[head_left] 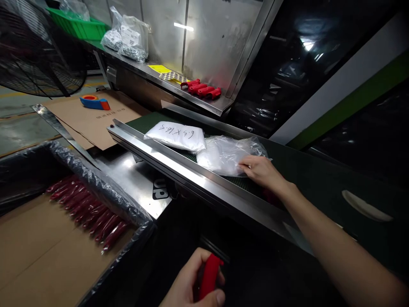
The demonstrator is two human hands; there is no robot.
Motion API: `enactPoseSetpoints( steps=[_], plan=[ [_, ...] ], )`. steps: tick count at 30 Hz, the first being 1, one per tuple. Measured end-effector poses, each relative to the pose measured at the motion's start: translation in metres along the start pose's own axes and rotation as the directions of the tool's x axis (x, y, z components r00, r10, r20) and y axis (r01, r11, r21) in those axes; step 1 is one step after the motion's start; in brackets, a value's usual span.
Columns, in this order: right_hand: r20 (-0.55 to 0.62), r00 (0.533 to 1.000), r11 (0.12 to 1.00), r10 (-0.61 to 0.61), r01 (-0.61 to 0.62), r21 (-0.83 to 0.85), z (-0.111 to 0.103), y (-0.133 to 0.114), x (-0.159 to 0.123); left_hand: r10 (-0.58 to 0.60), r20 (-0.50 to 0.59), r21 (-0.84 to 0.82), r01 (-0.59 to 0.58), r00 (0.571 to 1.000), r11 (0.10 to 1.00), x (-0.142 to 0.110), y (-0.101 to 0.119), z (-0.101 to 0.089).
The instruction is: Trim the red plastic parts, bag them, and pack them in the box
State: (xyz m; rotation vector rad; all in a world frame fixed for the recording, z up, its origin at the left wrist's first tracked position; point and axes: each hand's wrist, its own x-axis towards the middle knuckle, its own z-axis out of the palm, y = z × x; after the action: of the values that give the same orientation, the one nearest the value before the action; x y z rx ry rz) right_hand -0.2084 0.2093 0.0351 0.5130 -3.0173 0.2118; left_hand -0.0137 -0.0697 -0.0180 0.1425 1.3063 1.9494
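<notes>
My right hand (260,170) reaches onto the green conveyor belt (150,121) and pinches the edge of a stack of clear plastic bags (225,154). Beside that stack lies a white bag pack (177,135) with handwriting on it. My left hand (191,285), low at the frame's bottom, is closed around a red plastic handle piece (209,275). A steel rail (179,168) runs along the belt's near side, between my two hands.
A cardboard box lined with black plastic (79,170) at left holds a row of bagged red pieces (86,209). Several red pieces (201,89) sit on the steel shelf behind. A tape dispenser (95,102) lies on flat cardboard; a fan (35,47) and green bin (78,25) stand far left.
</notes>
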Motion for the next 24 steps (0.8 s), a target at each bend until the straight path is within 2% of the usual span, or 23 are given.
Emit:
enactPoseSetpoints(
  steps=[4,8,11,14,18,22,24],
  plan=[
    [-0.185,0.977,0.983,-0.106,0.131,0.128,-0.015,-0.020,-0.035,-0.009,-0.059,-0.096,0.003,0.998,0.995,0.015,0.009,-0.001],
    [-0.325,0.927,0.940,-0.186,0.264,0.216,-0.027,-0.072,-0.086,0.066,-0.112,-0.126,-0.080,0.992,0.989,0.034,0.037,0.001],
    [-0.312,0.902,0.912,-0.299,0.367,0.186,-0.029,-0.112,-0.121,0.122,-0.094,-0.128,-0.133,0.988,0.983,0.043,0.048,0.005],
    [-0.248,0.888,0.901,-0.388,0.422,0.102,-0.024,-0.139,-0.143,0.094,-0.079,-0.147,-0.105,0.992,0.984,0.046,0.045,0.011],
    [-0.185,0.895,0.899,-0.407,0.428,0.091,-0.015,-0.151,-0.165,0.026,-0.176,-0.154,-0.054,0.984,0.987,0.047,0.034,0.014],
    [-0.225,0.917,0.912,-0.328,0.370,0.176,-0.008,-0.152,-0.188,-0.008,-0.222,-0.154,-0.027,0.975,0.988,0.045,0.029,0.015],
    [-0.266,0.918,0.926,-0.294,0.342,0.158,-0.002,-0.151,-0.197,-0.010,-0.234,-0.162,-0.028,0.972,0.986,0.044,0.027,0.016]
  ],
)
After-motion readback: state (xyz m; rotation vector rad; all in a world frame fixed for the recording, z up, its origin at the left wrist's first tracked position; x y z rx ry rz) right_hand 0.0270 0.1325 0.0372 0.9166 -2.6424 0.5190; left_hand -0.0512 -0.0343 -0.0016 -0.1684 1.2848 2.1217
